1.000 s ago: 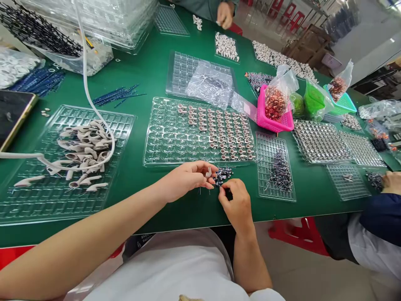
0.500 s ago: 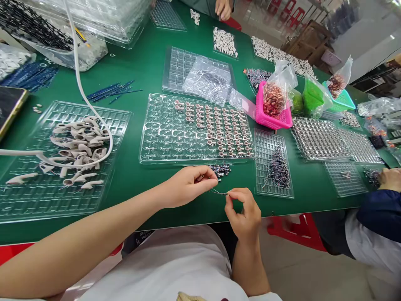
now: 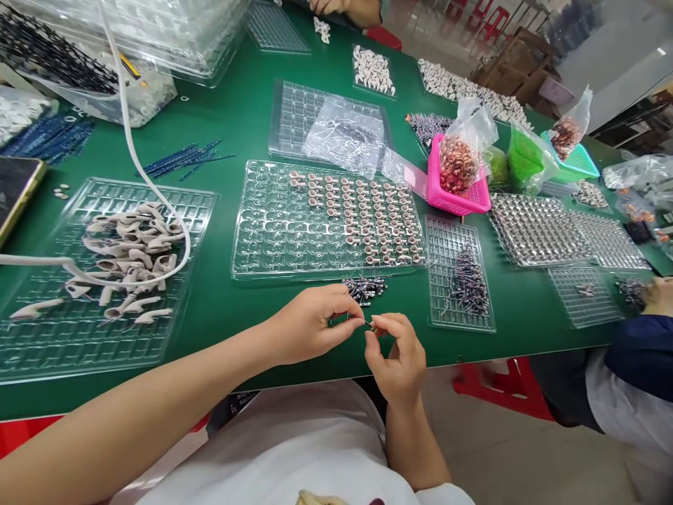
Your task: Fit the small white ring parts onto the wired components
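Note:
Thumb and forefinger of my left hand point(image 3: 320, 322) pinch one end of a small thin wired part point(image 3: 369, 323). The fingertips of my right hand point(image 3: 397, 354) are closed on its other end, close to the left fingertips. Just beyond my left hand lies a small pile of dark wired parts point(image 3: 365, 287). Behind it, a clear tray point(image 3: 284, 238) bears rows of beige pieces point(image 3: 368, 210) in its right part. To the right, a narrower clear tray point(image 3: 439, 280) holds a heap of dark parts point(image 3: 470, 284).
At left, a white cable point(image 3: 126, 119) loops over a tray heaped with beige shells point(image 3: 131, 245). A pink basket point(image 3: 457, 200) with a bag of copper-coloured parts stands at right. Another person's hand point(image 3: 660, 296) is at the far right, another person's arm point(image 3: 362, 10) at the back.
My right hand has moved slightly left, and the fingertips of both hands are closer together around the thin part. At the back, the other person's hand has shifted left.

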`<action>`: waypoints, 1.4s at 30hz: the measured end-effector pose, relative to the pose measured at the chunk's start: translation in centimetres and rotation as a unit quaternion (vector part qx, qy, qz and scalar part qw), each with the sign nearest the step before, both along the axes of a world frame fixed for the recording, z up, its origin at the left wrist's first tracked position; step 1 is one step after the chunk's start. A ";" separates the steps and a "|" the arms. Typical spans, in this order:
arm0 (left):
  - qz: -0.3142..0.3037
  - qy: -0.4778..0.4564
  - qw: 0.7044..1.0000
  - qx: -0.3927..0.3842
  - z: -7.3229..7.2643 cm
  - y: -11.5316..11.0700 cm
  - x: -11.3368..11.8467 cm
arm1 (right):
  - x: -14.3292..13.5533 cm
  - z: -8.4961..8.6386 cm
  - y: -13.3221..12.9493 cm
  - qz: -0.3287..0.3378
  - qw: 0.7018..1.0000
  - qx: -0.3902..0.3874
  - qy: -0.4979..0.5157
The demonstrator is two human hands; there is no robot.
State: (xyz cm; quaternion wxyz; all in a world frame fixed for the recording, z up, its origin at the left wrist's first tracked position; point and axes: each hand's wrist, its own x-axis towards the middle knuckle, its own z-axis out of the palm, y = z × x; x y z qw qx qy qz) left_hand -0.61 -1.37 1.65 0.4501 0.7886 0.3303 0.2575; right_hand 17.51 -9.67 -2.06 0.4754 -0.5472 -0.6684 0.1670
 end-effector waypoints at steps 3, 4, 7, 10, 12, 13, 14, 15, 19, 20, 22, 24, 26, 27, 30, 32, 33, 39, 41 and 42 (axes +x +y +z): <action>0.007 0.017 1.000 0.025 -0.1 -0.1 0.0 | 0.0 0.1 0.1 -0.002 0.999 -0.042 0.025; 0.009 0.022 0.999 0.028 -0.2 -0.1 0.0 | 0.0 0.1 0.2 -0.008 0.998 -0.049 0.030; 0.016 0.030 0.999 0.023 -0.2 -0.1 0.1 | -0.1 -0.2 0.4 -0.021 0.998 -0.051 0.040; 0.032 0.027 0.999 -0.006 -0.1 -0.1 0.1 | -0.3 -0.5 0.6 -0.017 0.998 -0.044 0.037; 0.038 0.024 0.998 -0.053 0.1 -0.1 0.2 | -0.4 -0.6 0.6 -0.014 0.999 -0.032 0.027; 0.035 0.024 0.995 -0.087 0.2 0.0 0.2 | -0.4 -0.7 0.6 -0.014 0.999 -0.023 0.021; 0.030 0.026 0.991 -0.125 0.3 0.0 0.2 | -0.4 -0.7 0.6 -0.016 1.000 -0.015 0.015; 0.024 0.027 0.986 -0.161 0.3 0.0 0.2 | -0.4 -0.7 0.5 -0.019 1.000 -0.004 0.009; 0.023 0.026 0.969 -0.244 0.5 0.3 0.1 | -0.4 -0.9 0.4 -0.031 0.999 0.040 -0.020; 0.021 0.027 0.967 -0.252 0.6 0.4 0.1 | -0.4 -0.9 0.4 -0.032 0.998 0.050 -0.027; 0.013 0.031 0.964 -0.263 0.7 0.5 0.1 | -0.5 -1.0 0.4 -0.034 0.997 0.063 -0.036; 0.007 0.034 0.963 -0.269 0.8 0.6 0.2 | -0.5 -1.1 0.5 -0.036 0.996 0.072 -0.040; 0.007 0.038 0.961 -0.272 0.9 0.6 0.3 | -0.5 -1.1 0.5 -0.035 0.996 0.075 -0.041; 0.009 0.041 0.961 -0.274 1.0 0.6 0.3 | -0.5 -1.1 0.5 -0.034 0.996 0.076 -0.042; 0.011 0.044 0.957 -0.287 1.0 0.7 0.3 | -0.5 -1.1 0.4 -0.036 0.995 0.080 -0.045; -0.001 0.036 0.949 -0.315 1.1 0.8 0.3 | -0.5 -1.1 0.4 -0.037 0.995 0.084 -0.042; -0.009 0.029 0.943 -0.332 1.1 0.8 0.2 | -0.5 -1.0 0.4 -0.035 0.995 0.083 -0.035; -0.023 0.015 0.928 -0.371 1.3 0.8 0.1 | -0.4 -0.8 0.3 -0.013 0.998 0.048 0.047; -0.022 0.013 0.929 -0.368 1.4 0.7 0.2 | -0.3 -0.8 0.2 -0.005 0.997 0.038 0.070; -0.021 0.011 0.930 -0.367 1.4 0.7 0.2 | -0.3 -0.8 0.2 -0.003 0.996 0.034 0.079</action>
